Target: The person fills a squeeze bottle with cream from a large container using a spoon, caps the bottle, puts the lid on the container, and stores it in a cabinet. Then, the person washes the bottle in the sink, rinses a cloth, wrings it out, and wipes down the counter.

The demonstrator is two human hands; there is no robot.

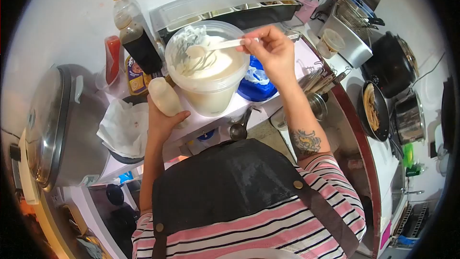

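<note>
My right hand pinches the handle of a white spoon. The spoon's bowl is over the thick white cream in a large clear plastic bucket. Cream is smeared up the bucket's inner wall. Wrapped in my left hand is a pale squeeze bottle, tilted beside the bucket's lower left. A blue lid smeared with white cream lies to the right of the bucket, partly hidden by my right wrist.
Behind the bucket stands a lidded condiment tray. At left are a bottle of dark liquid, a red bottle, a paper-lined bowl and a large steel cooker. Right holds a fryer and a frying pan.
</note>
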